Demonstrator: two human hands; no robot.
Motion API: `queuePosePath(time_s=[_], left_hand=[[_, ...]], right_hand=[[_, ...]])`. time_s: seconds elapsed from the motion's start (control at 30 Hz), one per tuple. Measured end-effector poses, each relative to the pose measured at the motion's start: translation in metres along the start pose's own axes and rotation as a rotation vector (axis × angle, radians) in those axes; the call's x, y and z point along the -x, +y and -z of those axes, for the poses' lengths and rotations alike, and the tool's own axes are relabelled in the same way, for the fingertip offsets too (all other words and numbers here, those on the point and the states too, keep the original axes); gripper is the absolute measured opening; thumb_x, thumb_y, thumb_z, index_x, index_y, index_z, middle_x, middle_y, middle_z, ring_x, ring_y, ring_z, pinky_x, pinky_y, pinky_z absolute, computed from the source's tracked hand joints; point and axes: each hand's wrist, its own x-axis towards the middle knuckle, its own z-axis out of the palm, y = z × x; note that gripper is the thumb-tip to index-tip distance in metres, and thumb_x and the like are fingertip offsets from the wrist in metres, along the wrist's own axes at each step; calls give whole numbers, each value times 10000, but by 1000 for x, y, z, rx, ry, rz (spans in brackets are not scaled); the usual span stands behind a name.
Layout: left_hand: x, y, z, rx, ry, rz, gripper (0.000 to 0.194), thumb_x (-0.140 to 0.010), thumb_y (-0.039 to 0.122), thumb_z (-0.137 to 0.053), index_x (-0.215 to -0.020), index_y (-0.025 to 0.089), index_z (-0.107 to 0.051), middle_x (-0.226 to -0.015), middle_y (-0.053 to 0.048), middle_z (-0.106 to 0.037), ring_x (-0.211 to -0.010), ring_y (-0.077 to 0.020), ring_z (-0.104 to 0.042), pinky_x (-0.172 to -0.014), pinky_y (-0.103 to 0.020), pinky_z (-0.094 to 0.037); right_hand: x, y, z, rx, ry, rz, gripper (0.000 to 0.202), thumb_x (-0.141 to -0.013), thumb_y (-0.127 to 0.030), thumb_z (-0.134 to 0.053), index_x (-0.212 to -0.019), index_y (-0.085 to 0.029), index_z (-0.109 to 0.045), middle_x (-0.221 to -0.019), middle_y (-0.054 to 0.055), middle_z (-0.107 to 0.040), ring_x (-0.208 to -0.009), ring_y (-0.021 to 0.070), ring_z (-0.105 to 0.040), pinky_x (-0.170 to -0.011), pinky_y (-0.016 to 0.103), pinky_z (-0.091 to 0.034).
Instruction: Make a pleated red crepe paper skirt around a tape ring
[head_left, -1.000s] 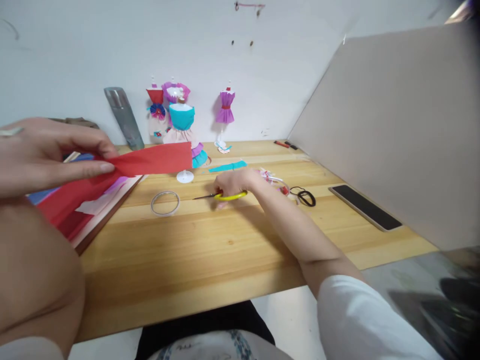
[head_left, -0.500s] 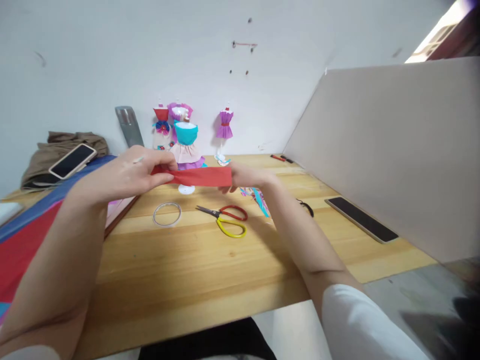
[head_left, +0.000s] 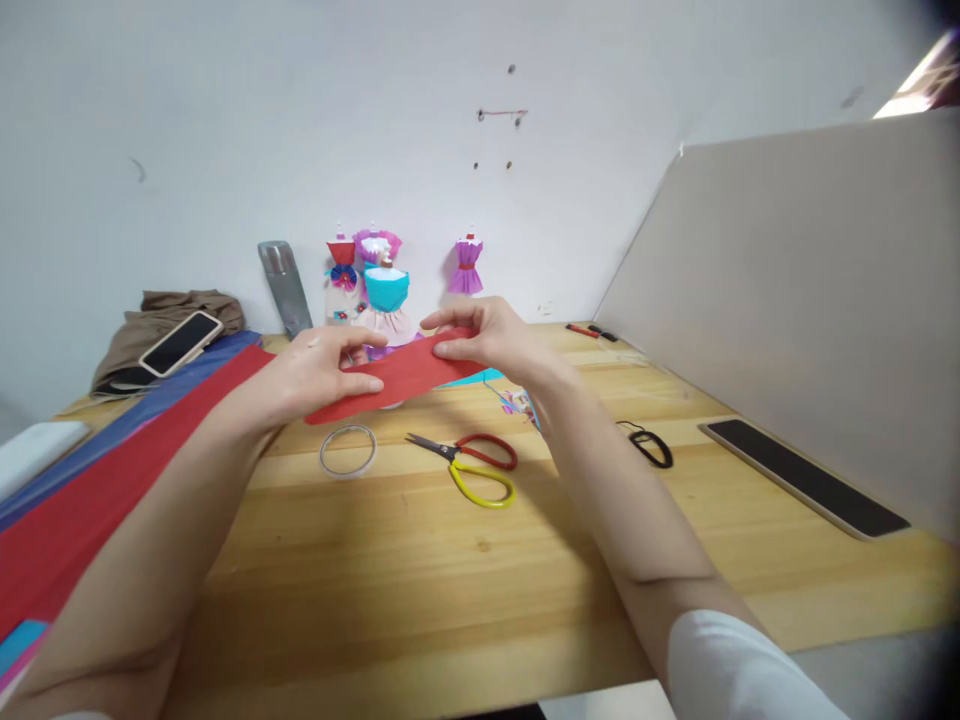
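A strip of red paper (head_left: 411,374) stretches between my two hands above the wooden table. Its left part is pinched by my left hand (head_left: 319,368), thumb on the near face. My right hand (head_left: 484,335) grips the other end, with the thumb lying on top and the fingers behind. Below the strip lie scissors (head_left: 457,455) with one red and one yellow handle, blades pointing left. Left of them rests a clear ring (head_left: 348,450), like a roll of tape. Just behind the strip stands a small dress form in a teal top (head_left: 387,290), its lower part hidden.
More small dressed forms stand by the wall, one in purple (head_left: 466,266). At left are a grey bottle (head_left: 285,288), brown cloth (head_left: 165,310), a phone (head_left: 181,343) and coloured sheets (head_left: 112,470). A black cord loop (head_left: 651,447) and dark slab (head_left: 806,478) lie right, beside a partition (head_left: 810,300).
The red strip has gone from level and edge-on to tilted, showing more of its face. My right hand has turned, bringing its thumb onto the strip. The view has shifted slightly.
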Motion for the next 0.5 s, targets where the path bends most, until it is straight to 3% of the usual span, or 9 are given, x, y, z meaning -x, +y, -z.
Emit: queuePosePath(time_s=[0.17, 0.3, 0.37, 0.5], left_hand=[[-5, -9, 7, 59, -128, 101, 355, -727, 429, -672, -947, 163, -755, -805, -41, -678, -757, -200, -602, -678, -302, -451], [-6, -4, -3, 161, -95, 50, 514, -742, 450, -657, -1176, 179, -695, -1049, -64, -708, -912, -214, -629, -779, -309, -480], [-5, 0, -10, 212, -109, 25, 526, -749, 434, -655, -1216, 192, -665, -1010, -48, -699, -861, -188, -621, -734, -280, -468], [-5, 0, -17, 259, -262, 3, 285, -766, 441, -611, -784, 158, -648, -623, 27, -490, -558, -99, -417, -534, -229, -295]], right_hand=[[1, 6, 12, 32, 48, 34, 316, -640, -183, -734, -955, -152, -751, -877, 51, -711, -805, 179, -655, -693, 292, -542], [3, 4, 8, 12, 15, 38, 302, -645, -173, -732, -946, -160, -751, -828, 40, -702, -759, 165, -644, -671, 285, -535], [4, 2, 4, 3, -11, 64, 292, -648, -181, -736, -939, -160, -752, -832, 37, -703, -772, 165, -648, -679, 284, -537], [6, -1, -3, -17, -59, 101, 250, -661, -187, -749, -910, -164, -749, -812, 27, -707, -786, 173, -657, -705, 298, -545]])
